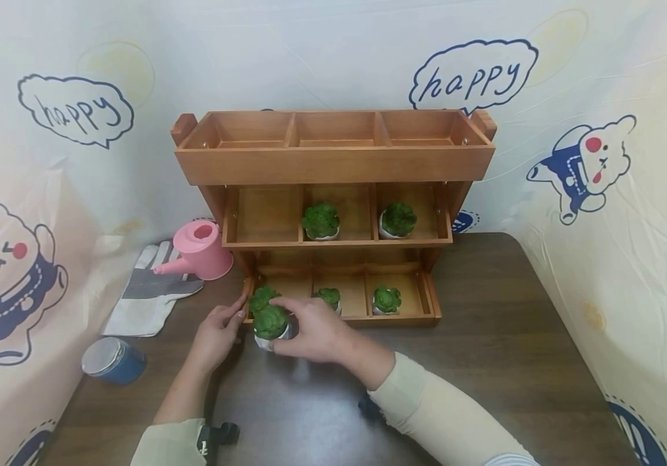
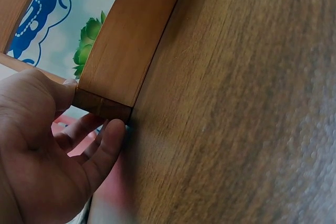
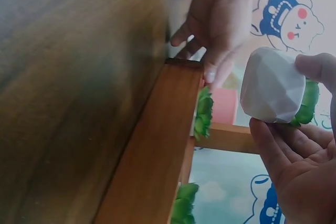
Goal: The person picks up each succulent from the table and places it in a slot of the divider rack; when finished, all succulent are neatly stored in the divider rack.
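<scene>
My right hand [image 1: 316, 330] grips a small potted succulent [image 1: 270, 322] by its white faceted pot [image 3: 273, 85], thumb on one side and fingers on the other. It is held in front of the lowest tier of a wooden three-tier plant stand [image 1: 333, 165]. At that tier's front left corner, my left hand [image 1: 217, 333] pinches the wood, thumb at the upper edge and fingers around the end [image 2: 102, 103]. Behind the held plant, another succulent [image 1: 263, 298] sits in the left compartment, partly hidden. The lowest tier's middle succulent [image 1: 329, 298] is partly covered by my right hand; the right one [image 1: 386, 299] shows fully.
Two more succulents stand in the second tier's middle [image 1: 320, 221] and right [image 1: 397, 220] compartments. Left of the stand, a pink watering can [image 1: 202, 249] stands by grey-white gloves [image 1: 147, 291]. A blue jar with a silver lid [image 1: 114, 360] is near the table's [image 1: 497, 362] left edge.
</scene>
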The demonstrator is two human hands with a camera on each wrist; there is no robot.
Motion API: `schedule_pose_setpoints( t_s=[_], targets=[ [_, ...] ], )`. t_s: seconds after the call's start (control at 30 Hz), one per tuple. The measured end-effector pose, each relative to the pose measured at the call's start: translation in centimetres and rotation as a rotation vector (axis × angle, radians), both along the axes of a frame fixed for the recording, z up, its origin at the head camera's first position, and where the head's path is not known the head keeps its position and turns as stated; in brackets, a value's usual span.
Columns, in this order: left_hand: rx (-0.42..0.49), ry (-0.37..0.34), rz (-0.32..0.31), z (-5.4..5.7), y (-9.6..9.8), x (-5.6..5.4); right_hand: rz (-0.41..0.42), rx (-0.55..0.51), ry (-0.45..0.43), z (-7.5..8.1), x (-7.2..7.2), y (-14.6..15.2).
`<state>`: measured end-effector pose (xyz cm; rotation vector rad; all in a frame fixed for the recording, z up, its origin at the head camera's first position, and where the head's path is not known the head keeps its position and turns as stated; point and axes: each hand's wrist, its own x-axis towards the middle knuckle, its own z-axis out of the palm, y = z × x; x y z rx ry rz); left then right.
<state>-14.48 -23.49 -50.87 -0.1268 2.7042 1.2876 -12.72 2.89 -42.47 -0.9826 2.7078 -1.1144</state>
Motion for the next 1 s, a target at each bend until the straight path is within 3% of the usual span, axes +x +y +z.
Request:
schedule_pose_setpoints(
  t_s=[0.27,0.8,1.0],
  targets=[
    [-0.004,0.009,0.007,0.1,0.1,0.1,-0.006,-0.037,-0.021,1.2,-0.5,0.0],
    [0.002,0.015,0.016,0.0,0.3,0.1,-0.04,-0.059,0.095,4.4,-2.0,0.5],
    [0.003,0.063,0.007,0.1,0.1,0.1,-0.031,-0.084,0.129,5.6,-2.3,0.2]
  ],
)
